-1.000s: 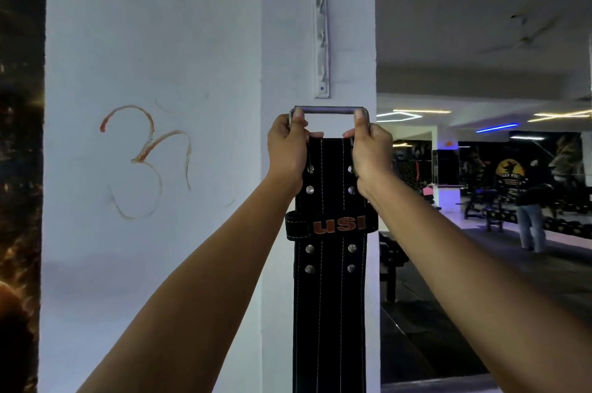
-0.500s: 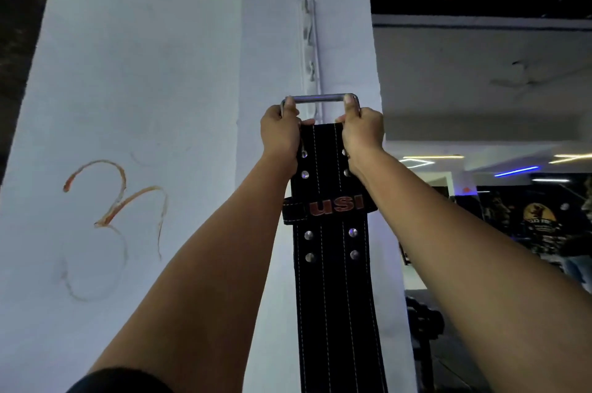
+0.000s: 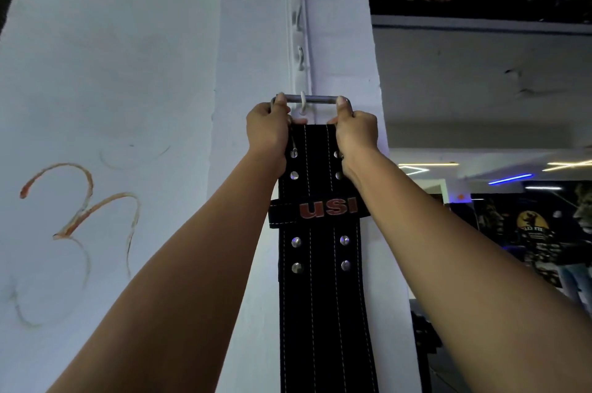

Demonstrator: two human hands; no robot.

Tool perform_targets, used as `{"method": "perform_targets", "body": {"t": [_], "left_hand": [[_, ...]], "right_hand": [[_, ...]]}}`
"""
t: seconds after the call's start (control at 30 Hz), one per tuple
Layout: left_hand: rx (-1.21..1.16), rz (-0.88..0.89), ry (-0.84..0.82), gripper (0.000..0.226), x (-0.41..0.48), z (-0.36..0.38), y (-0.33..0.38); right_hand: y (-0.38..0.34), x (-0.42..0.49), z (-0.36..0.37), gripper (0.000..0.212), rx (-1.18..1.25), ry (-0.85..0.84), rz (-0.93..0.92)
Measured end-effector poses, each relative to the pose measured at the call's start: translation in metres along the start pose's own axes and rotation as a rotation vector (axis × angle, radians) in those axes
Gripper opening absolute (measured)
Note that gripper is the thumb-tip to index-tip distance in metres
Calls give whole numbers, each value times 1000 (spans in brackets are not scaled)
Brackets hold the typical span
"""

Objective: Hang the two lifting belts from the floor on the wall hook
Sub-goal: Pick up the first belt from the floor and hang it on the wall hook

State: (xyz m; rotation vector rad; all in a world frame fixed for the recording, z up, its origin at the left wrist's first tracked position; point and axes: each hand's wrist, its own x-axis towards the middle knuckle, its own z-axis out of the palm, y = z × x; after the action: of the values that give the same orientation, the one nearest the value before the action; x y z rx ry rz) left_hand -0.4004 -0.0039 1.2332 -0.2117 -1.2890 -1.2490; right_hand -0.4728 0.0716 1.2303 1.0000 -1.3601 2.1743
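Observation:
A black lifting belt (image 3: 322, 296) with white stitching, metal rivets and a red "USI" loop hangs straight down in front of a white pillar. Its metal buckle bar (image 3: 317, 99) lies across the lowest hook (image 3: 302, 104) of a white vertical hook rail (image 3: 299, 37) on the pillar. My left hand (image 3: 267, 133) grips the belt's top left corner and buckle end. My right hand (image 3: 354, 133) grips the top right corner. The second belt is out of view.
The white pillar (image 3: 128, 88) carries an orange painted symbol (image 3: 80, 216) on its left face. To the right, a dim gym room opens with ceiling lights, a wall mural (image 3: 531, 226) and dark equipment low down.
Both hands raised the belt up the pillar; the buckle bar went from below the rail to over its lowest hook. The camera tilted upward.

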Motion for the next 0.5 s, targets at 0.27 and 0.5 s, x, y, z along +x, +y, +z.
{"method": "perform_targets", "body": {"t": [0.27,0.5], "left_hand": [[-3,-41,5,28,-8,-4,3],[120,-121,-51,19,-16,-19,14]], "right_hand": [[-2,-12,-5,46,34,-28,30],[4,-23,-23,41,-56,-138,87]]}}
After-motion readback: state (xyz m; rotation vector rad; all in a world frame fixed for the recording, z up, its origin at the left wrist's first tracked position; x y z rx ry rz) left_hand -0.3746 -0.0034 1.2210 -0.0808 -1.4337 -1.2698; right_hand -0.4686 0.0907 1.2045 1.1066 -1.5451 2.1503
